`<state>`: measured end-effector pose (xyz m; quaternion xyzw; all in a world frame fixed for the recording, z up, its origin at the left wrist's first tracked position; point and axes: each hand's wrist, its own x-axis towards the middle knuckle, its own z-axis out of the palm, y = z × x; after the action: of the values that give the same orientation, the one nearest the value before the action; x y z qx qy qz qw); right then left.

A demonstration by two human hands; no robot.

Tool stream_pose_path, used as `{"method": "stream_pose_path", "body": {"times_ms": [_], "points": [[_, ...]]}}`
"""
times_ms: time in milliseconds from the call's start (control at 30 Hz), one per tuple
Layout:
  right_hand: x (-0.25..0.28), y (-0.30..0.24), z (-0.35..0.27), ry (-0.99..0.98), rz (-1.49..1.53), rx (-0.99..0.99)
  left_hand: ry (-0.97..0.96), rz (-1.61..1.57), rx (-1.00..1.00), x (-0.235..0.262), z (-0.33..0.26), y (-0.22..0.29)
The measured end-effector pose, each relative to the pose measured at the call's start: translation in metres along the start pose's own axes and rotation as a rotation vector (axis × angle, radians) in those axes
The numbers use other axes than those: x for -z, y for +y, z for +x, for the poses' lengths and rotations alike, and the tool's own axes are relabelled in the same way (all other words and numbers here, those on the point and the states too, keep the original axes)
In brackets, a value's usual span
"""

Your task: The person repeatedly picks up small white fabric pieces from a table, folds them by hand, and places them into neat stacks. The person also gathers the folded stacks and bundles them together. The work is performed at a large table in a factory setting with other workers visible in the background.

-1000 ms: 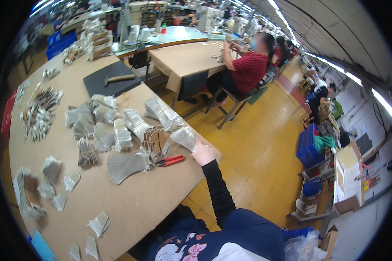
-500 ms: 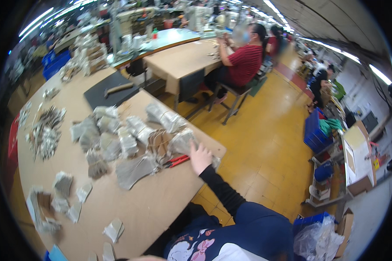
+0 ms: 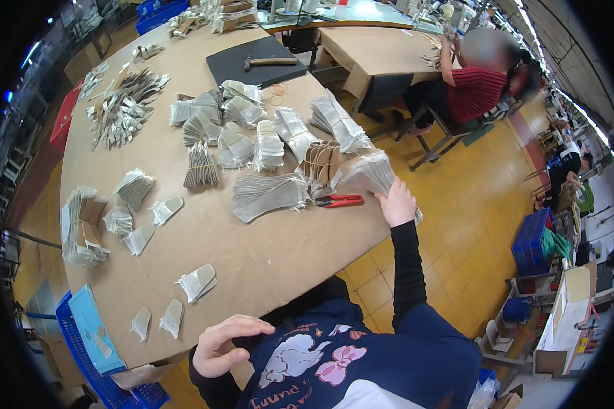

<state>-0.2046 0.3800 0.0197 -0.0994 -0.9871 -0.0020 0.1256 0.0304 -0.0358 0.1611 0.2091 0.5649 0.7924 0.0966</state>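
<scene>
At the table's right edge my right hand (image 3: 397, 203) grips the end of a bundle of grey-white fabric pieces (image 3: 368, 170), which is slightly blurred. Just left of it lie red-handled snips (image 3: 340, 200) and a fanned stack of grey pieces (image 3: 271, 193). A brown-edged bundle tied with a band (image 3: 320, 162) touches that stack. My left hand (image 3: 225, 344) is raised at the front edge, fingers stretched and apart, holding nothing. Nearest to it are several small loose pieces, among them a pale one (image 3: 172, 318) and a small overlapping pile (image 3: 198, 282).
More banded bundles (image 3: 269, 144) crowd the table's middle; a heap of strips (image 3: 126, 109) lies far left. Behind them a hammer (image 3: 269, 62) rests on a black board (image 3: 235, 67). A blue basket (image 3: 75, 341) stands front left. A person in red (image 3: 467, 95) sits at another table.
My view has swung, so the table sits farther right and higher. My left hand has come into view. My right hand, earlier resting on the edge bundle with fingers spread, now grips it.
</scene>
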Motion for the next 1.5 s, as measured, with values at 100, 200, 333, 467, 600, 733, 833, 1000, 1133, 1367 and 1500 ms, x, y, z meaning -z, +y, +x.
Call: {"method": "stream_pose_path", "body": {"times_ms": [100,200,333,467,600,733,833,1000,1133,1367,1500], "points": [[-0.007,0.001,0.003,0.035,-0.053,0.022,0.127,0.012,0.067,0.001,-0.014,-0.006],[-0.021,-0.007,0.003,-0.004,-0.164,0.073,0.198,-0.055,0.065,0.001,-0.02,-0.011],[-0.024,-0.007,0.007,-0.04,-0.102,0.021,0.17,0.144,0.146,-0.001,-0.018,-0.01],[-0.004,0.005,0.012,-0.15,0.049,0.095,0.186,0.356,0.174,-0.002,-0.022,-0.004],[0.014,0.003,0.026,-0.423,0.171,0.079,0.277,0.289,0.155,-0.001,-0.029,-0.006],[0.006,-0.005,0.024,-0.415,0.287,0.092,0.339,0.235,0.165,0.001,-0.033,-0.016],[-0.007,-0.004,0.018,-0.286,0.199,0.114,0.332,0.239,0.199,0.001,-0.031,-0.023],[0.009,-0.002,0.016,-0.227,0.327,0.166,0.281,0.395,0.309,-0.005,-0.019,-0.03],[0.07,-0.023,-0.003,-0.229,0.671,0.289,0.287,0.452,0.309,-0.012,-0.012,-0.038],[0.113,-0.135,-0.056,-0.273,0.607,0.969,0.352,0.654,0.122,-0.025,-0.006,-0.064],[0.076,-0.189,-0.1,-0.381,0.352,1.27,0.416,0.89,-0.017,-0.029,0.002,-0.078]]}}
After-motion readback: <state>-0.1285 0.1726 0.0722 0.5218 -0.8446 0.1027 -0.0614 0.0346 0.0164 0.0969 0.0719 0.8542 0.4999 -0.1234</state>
